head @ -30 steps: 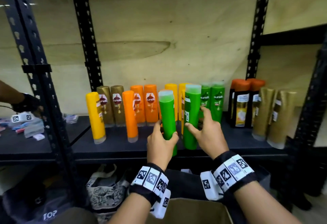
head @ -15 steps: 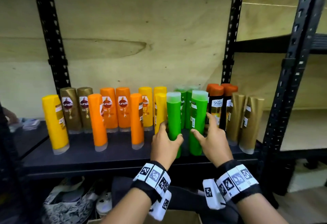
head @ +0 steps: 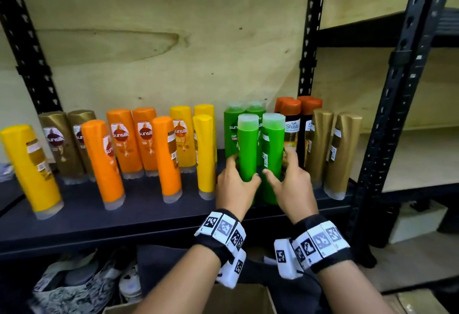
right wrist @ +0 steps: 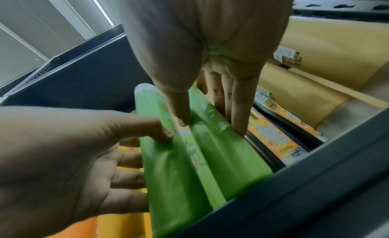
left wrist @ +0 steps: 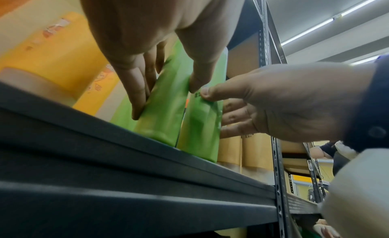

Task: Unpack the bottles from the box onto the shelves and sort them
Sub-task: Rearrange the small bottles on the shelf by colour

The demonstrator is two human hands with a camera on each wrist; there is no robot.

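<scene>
Two green bottles stand side by side on the dark shelf (head: 124, 217), right in front of two more green bottles (head: 232, 127) at the back. My left hand (head: 243, 168) grips the left green bottle (head: 247, 147), thumb on its right side and fingers behind its left. My right hand (head: 278, 162) grips the right green bottle (head: 273, 145) the same way. In the left wrist view the left hand (left wrist: 168, 93) holds its bottle (left wrist: 164, 111) near the shelf's front lip. In the right wrist view the right hand (right wrist: 210, 121) clasps its bottle (right wrist: 223, 158).
Gold, orange and yellow bottles (head: 164, 157) fill the shelf to the left. Black orange-capped bottles (head: 291, 127) and gold bottles (head: 342, 152) stand close on the right, by a black upright post (head: 397, 115). An open cardboard box (head: 223, 300) and bags lie below.
Both hands have carried the two green bottles to the right along the shelf, from in front of the yellow bottles to in front of the green pair.
</scene>
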